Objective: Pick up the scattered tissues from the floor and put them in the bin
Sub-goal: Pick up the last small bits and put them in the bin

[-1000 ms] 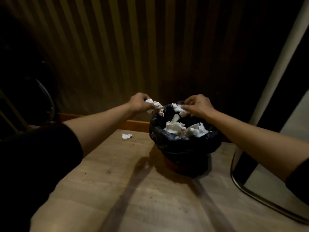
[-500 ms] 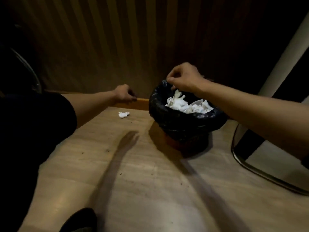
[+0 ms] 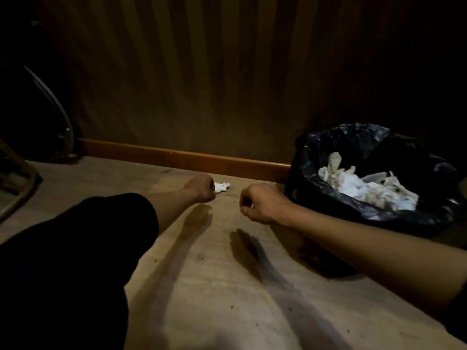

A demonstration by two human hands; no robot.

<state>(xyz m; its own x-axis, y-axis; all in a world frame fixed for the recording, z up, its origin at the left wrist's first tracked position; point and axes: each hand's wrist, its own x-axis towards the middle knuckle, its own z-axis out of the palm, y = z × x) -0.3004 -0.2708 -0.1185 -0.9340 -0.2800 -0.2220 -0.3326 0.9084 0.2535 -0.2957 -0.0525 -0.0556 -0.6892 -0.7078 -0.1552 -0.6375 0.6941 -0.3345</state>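
One crumpled white tissue [image 3: 223,186] lies on the wooden floor close to the skirting board. My left hand [image 3: 201,187] is down at its left end, fingers curled onto it, with most of the tissue sticking out to the right. My right hand [image 3: 260,203] hovers low over the floor a little to the right, fingers curled in and nothing visible in them. The bin [image 3: 313,150], lined with a black bag, stands at the right against the wall. A heap of white tissues [image 3: 366,189] fills it.
An orange-brown skirting board [image 3: 182,157] runs along the foot of the dark striped wall. A curved metal chair leg [image 3: 59,114] and a wooden frame [image 3: 20,190] stand at the far left. My dark sleeve covers the lower left.
Both hands left the bin and dropped to the floor. The left hand reached the lone tissue and closed on it. The view swung left, so the bin now sits at the right.
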